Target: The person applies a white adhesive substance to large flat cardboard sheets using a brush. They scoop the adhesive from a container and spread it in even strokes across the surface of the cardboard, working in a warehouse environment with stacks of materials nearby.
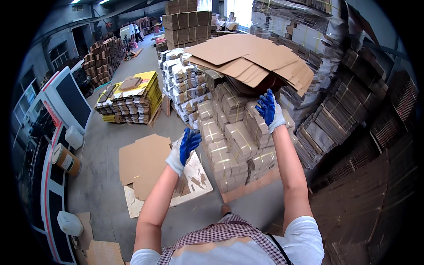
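Observation:
Both my hands wear white work gloves with blue coated palms. My left hand is raised in the air with its fingers stretched out and nothing in it. It is nearest to the strapped bundles of flat brown cartons piled on a pallet. My right hand is held up, fingers apart, just under the near edge of loose flat cardboard sheets. Those sheets lie fanned and overlapping on top of the pile. Whether the right fingertips touch them I cannot tell.
Left of the pile, a flat cardboard blank lies on a pale board. Beyond stands a yellow-topped carton stack. Tall stacks rise at right. A machine, a drum and white jugs line the left.

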Demonstrator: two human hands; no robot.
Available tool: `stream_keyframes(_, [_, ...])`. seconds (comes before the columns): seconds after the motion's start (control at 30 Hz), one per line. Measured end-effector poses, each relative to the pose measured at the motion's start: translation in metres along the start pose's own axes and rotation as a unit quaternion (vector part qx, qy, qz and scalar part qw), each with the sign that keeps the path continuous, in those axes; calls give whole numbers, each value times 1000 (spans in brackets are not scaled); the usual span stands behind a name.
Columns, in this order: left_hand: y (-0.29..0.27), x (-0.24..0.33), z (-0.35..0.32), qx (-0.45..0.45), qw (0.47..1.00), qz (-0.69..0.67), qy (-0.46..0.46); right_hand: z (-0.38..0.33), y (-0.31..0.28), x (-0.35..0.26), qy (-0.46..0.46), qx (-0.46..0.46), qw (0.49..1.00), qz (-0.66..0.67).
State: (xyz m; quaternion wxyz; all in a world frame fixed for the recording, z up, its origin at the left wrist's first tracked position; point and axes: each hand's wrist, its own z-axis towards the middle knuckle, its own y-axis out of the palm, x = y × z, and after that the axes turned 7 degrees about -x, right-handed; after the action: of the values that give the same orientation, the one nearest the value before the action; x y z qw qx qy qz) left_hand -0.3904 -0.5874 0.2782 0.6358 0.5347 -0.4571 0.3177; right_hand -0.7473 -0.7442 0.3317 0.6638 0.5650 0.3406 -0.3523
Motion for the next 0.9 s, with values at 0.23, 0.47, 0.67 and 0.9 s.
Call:
stream_keyframes(0.23, [15,36,195,-17,988,-156,-7,120,-13,-25,-29,-11,998,58])
stream_keyframes(0.47, [28,92,325,-29,913,-408,-7,157,-19,-30,-70,-38,973,218])
stream_keyframes(0.67, [41,92,367,-7,915,-402,25,171,-25,-46,-57,-53,960,269])
stream_keyframes(0.9, [47,104,379,-61,932,-356,37,163,4,-63,-53,-49,964,256])
